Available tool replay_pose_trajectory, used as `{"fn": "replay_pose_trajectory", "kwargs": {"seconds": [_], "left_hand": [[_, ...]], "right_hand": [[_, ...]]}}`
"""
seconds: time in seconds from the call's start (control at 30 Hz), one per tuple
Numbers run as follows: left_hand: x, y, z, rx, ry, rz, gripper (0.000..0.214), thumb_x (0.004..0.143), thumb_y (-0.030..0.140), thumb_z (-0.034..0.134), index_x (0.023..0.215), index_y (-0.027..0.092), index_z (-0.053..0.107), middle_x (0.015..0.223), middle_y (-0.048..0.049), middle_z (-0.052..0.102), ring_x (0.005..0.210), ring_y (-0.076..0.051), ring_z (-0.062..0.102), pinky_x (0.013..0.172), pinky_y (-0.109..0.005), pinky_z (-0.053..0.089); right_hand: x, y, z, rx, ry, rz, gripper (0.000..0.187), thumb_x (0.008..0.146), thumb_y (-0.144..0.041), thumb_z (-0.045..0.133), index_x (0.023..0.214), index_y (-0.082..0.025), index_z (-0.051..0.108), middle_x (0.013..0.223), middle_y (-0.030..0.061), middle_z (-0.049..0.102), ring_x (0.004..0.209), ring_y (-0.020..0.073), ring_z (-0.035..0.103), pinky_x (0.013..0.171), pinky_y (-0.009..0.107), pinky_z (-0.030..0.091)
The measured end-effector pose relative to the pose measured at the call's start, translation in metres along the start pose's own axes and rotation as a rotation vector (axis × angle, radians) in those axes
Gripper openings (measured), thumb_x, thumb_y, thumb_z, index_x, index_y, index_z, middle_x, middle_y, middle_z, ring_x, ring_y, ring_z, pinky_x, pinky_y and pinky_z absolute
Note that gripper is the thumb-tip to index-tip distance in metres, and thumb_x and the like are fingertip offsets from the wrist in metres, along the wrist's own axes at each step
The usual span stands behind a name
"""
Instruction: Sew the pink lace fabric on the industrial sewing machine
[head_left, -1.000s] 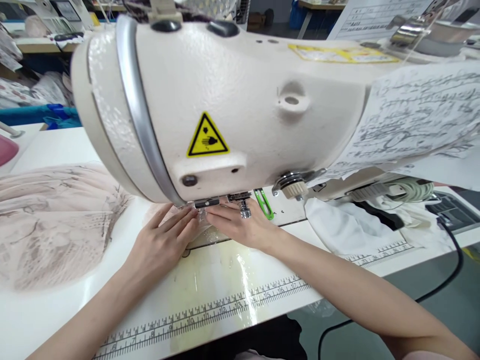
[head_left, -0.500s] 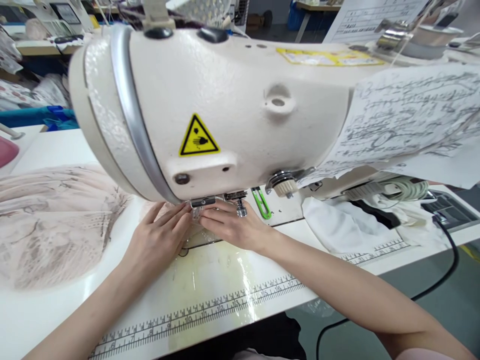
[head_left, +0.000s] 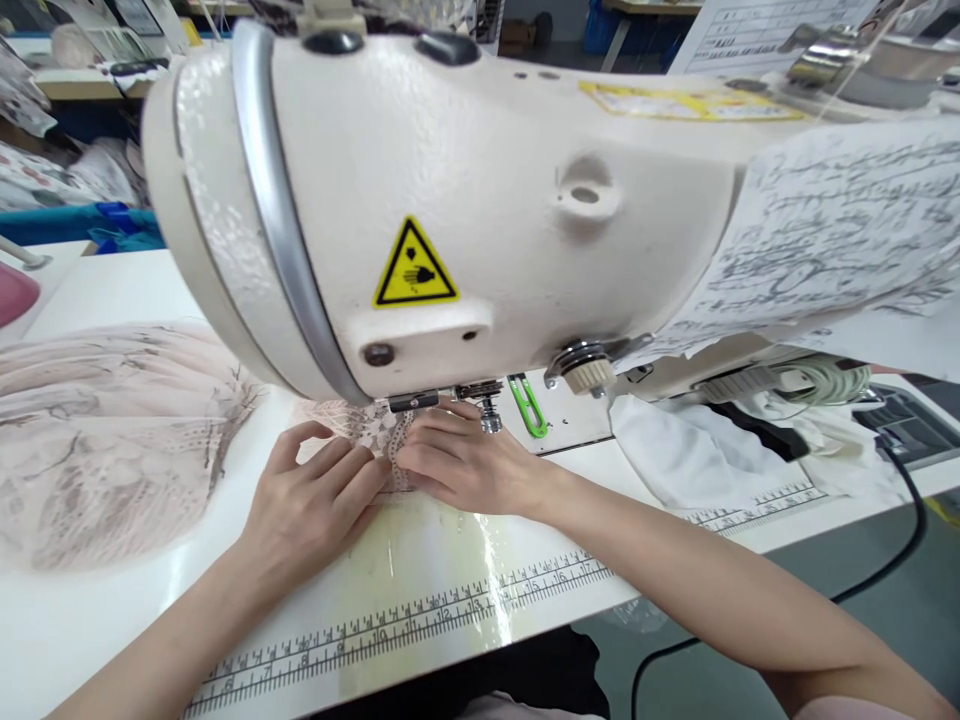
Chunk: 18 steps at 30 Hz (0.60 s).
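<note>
A cream sewing machine head [head_left: 465, 200] fills the top of the view, with a yellow warning sticker [head_left: 415, 267] on its face. Under it, by the presser foot [head_left: 414, 402], lies a strip of pale pink lace [head_left: 371, 428]. My left hand [head_left: 311, 510] has its fingers curled on the lace just left of the foot. From the right, my right hand [head_left: 469, 462] pinches the same lace with bent fingers. The needle itself is hidden behind the machine head.
A large piece of pink lace fabric [head_left: 105, 440] spreads over the white table [head_left: 112, 620] at left. A printed ruler [head_left: 420, 620] runs along the front edge. Green thread snips [head_left: 529, 405], white cloth [head_left: 675, 450], patterned fabric [head_left: 847, 240] and a black cable [head_left: 911, 520] lie to the right.
Both hands have drawn back toward me from under the foot and curled. The lace strip between them now shows bunched up in front of the foot.
</note>
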<state>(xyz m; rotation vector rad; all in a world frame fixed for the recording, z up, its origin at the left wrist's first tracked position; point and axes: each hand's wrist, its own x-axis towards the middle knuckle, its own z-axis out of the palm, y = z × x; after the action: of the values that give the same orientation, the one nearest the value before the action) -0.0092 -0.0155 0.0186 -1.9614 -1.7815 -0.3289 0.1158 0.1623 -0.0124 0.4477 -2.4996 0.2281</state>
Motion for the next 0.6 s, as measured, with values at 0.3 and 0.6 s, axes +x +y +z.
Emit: {"fn": "replay_pose_trajectory", "kwargs": {"seconds": [0.3,0.6], "left_hand": [[0.0015,0.0034,-0.0008,0.027,-0.005,0.017,0.015,0.085,0.009,0.057,0.074,0.018,0.053,0.062,0.0048,0.059,0.057,-0.012,0.052,0.080,-0.038,0.042],[-0.0005,-0.0046,0.0080,-0.116,-0.137,0.037,0.038,0.091,0.026,0.049,0.124,0.007,0.051,0.128,-0.0152,0.060,0.122,-0.027,0.052,0.099,-0.040,0.043]], "right_hand": [[0.0053,-0.0039,-0.0028,-0.002,0.120,-0.108,0.015,0.093,-0.022,0.053,0.078,-0.021,0.058,0.075,-0.0070,0.060,0.081,0.0077,0.055,0.098,0.027,0.048],[-0.0025,-0.0047,-0.0033,-0.030,0.094,-0.153,0.013,0.090,-0.011,0.055,0.089,-0.021,0.063,0.080,-0.0071,0.066,0.081,0.0069,0.059,0.085,0.024,0.053]]}}
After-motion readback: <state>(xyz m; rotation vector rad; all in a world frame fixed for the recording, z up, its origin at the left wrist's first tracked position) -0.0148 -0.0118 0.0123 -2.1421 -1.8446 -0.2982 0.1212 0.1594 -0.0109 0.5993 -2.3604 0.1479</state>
